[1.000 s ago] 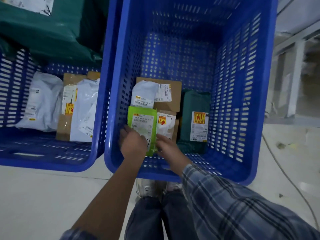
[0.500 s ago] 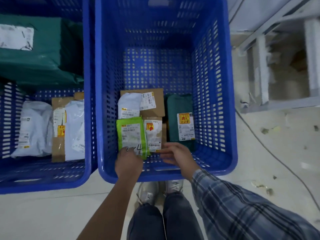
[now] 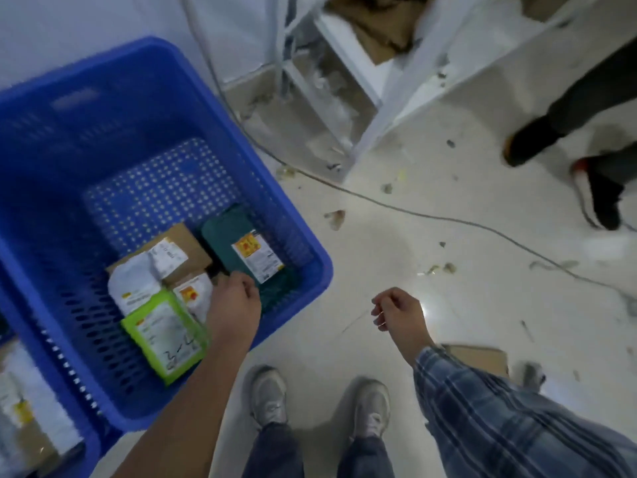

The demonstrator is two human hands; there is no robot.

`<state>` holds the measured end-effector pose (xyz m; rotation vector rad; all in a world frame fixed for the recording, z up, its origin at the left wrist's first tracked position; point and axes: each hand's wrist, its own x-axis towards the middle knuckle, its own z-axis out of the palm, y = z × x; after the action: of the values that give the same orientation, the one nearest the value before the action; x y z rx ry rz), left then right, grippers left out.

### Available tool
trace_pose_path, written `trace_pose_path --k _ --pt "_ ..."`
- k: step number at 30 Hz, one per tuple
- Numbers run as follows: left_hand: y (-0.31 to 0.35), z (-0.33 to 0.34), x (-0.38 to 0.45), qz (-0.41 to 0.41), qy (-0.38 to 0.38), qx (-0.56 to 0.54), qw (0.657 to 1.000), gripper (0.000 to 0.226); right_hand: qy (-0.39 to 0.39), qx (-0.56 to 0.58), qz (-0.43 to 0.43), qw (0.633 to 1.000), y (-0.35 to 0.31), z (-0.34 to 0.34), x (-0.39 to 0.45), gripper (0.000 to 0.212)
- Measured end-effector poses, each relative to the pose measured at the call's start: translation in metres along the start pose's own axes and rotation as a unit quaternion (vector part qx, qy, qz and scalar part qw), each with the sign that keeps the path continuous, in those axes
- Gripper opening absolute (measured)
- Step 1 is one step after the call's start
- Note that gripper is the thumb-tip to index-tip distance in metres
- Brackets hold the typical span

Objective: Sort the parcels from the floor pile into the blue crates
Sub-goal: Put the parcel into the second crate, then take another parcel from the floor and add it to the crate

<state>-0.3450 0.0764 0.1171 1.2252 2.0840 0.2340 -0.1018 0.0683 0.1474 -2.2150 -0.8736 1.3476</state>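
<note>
A blue crate [image 3: 322, 270] stands at the left and holds several parcels: a lime-green pouch [image 3: 165, 336], a white bag [image 3: 131, 281], a brown box [image 3: 184, 236] and a dark green parcel [image 3: 224, 232] with a yellow-and-white label. My left hand [image 3: 234, 305] hovers over the crate's near right corner with its fingers loosely curled, and it holds nothing. Out over the bare floor to the right of the crate, my right hand [image 3: 396, 310] is also loosely curled and holds nothing. The floor pile is out of view.
A second blue crate [image 3: 86, 439] with parcels shows at the lower left. A thin cable [image 3: 448, 219] crosses the littered floor. A white metal rack [image 3: 372, 132] stands behind. Another person's feet [image 3: 599, 198] are at the right. Flat cardboard [image 3: 482, 357] lies under my right arm.
My view has swung right, away from the crates. My right hand has left the crate and now hangs over the floor. My left hand has let go of the green pouch.
</note>
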Motion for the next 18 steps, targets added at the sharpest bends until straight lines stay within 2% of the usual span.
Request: trace_pose_path --k 5,7,12,18 --pt "0.073 0.066 -0.034 0.183 -0.042 0.034 0.982 0.011 0.065 0.047 0.128 0.989 0.092 -0.074 -0.012 0.026" --pt "0.09 0.096 -0.052 0.22 -0.083 0.053 0.97 0.011 0.081 0.074 0.171 0.979 0.13 -0.094 -0.022 0.027" --pt "0.108 0.165 -0.098 0.213 -0.172 0.168 0.947 0.016 0.11 0.146 0.248 0.951 0.207 -0.138 -0.054 0.028" --pt "0.139 0.22 -0.144 0.232 -0.263 0.309 0.884 0.021 0.138 0.229 0.318 0.91 0.277 -0.194 -0.086 0.027"
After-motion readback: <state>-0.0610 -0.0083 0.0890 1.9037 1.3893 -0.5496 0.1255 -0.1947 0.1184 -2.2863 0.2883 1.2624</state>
